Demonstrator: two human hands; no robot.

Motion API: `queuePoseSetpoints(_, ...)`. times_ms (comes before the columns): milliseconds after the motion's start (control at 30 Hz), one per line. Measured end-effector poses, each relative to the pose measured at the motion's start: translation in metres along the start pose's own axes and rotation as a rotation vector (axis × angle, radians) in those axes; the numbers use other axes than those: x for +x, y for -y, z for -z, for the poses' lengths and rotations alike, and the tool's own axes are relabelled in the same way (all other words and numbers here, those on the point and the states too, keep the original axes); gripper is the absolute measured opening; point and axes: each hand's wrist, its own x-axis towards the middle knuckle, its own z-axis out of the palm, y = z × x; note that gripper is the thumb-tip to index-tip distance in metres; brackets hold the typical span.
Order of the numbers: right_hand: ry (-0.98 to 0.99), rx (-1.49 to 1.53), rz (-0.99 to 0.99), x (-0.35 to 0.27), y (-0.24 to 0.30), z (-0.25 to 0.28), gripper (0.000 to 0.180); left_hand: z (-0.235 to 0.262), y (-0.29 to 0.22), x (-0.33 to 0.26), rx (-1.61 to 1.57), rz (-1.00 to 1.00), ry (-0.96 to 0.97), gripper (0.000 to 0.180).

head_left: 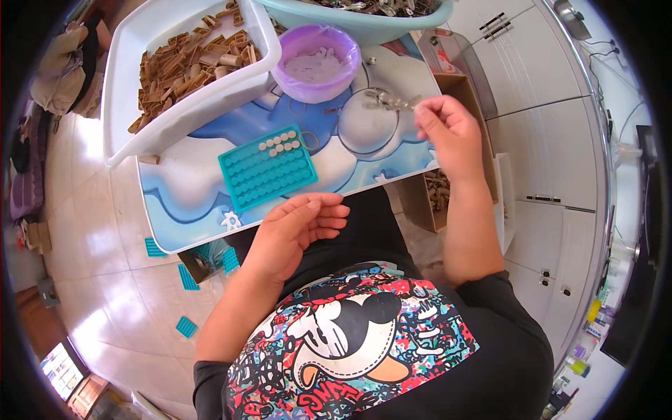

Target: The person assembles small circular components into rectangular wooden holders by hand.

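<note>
From my distant seat I take the middle of my view as the clock's centre. Nearest, at six o'clock, is the wearer's black shirt with a colourful cartoon print [357,343]. At about eight o'clock, the left hand [297,227] is in the air by the near edge of the rectangular table with blue and white cloud pattern [413,150]. Its fingers are half curled, with the thumb near the index finger; whether they hold something, I cannot tell.

A little beyond it, toward ten o'clock, the turquoise rectangular tray with wavy rows [266,178] lies on the table. Several small pale round discs [284,138] sit in its one o'clock corner.

At two o'clock, the right hand [451,133] has thumb and fingers pinched together on a thin, metallic-looking piece [393,101]. This piece is above the table and points toward nine o'clock; it is too blurred for me to know its exact shape.

Farther, near twelve o'clock, stands a round purple bowl with clear plastic lining [308,92], holding whitish pieces. At eleven is a white plastic bin [199,105] of brown curved pieces, and behind the bowl a wide pale-teal basin [392,26].
</note>
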Motion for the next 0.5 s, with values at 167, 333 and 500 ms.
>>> queuePoseSetpoints(167, 0.259, -0.164, -0.031, -0.018, -0.037, -0.014, 0.019, -0.005, 0.004, 0.004, -0.007, 0.041, 0.027, 0.034)
queuePoseSetpoints(333, 0.142, -0.626, 0.174, -0.015, -0.028, -0.029, 0.013, 0.0, 0.008, 0.003, -0.032, 0.052, 0.002, 0.035)
queuePoseSetpoints(500, 0.071, -0.861, 0.427, 0.013, -0.046, -0.035, 0.012, 0.003, 0.007, 0.001, -0.056, 0.041, 0.003, 0.035)
